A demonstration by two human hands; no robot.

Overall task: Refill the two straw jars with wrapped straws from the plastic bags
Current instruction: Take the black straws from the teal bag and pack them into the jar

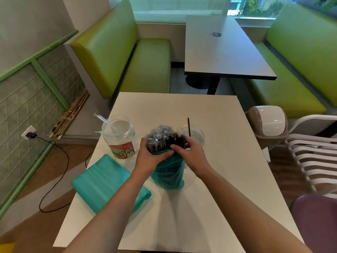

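- Pale, matte tabletop (209, 179), square, fills the lower middle of the view; every place below is given from it.
- Beyond its far edge stand a dark table (224, 52) and two green padded benches (116, 52), with a window behind them.
- Off its right edge are a beige swing-lid bin (268, 125) and a white slatted chair (310, 154); off its left edge a black cable (52, 179) runs across the wood floor to a wall socket.
- At its centre an upright teal plastic bag (168, 176) holds dark wrapped straws (162, 137), whose crinkled clear wrappers stick out of the top.
- Left hand (148, 159) is curled around the bag's rim, thumb across the front.
- Right hand (191, 154) is closed on the straw bundle at the bag's mouth.
- Toward its left edge a second teal bag (109, 183) lies flat and sealed.
- Behind that bag stands a clear jar (119, 136) with a red label, holding a few clear wrapped straws.
- A second clear jar (196, 135), with one dark straw upright in it, is mostly hidden behind the right hand and the bundle.
- Label print is too blurred to read; the straws' count cannot be told.
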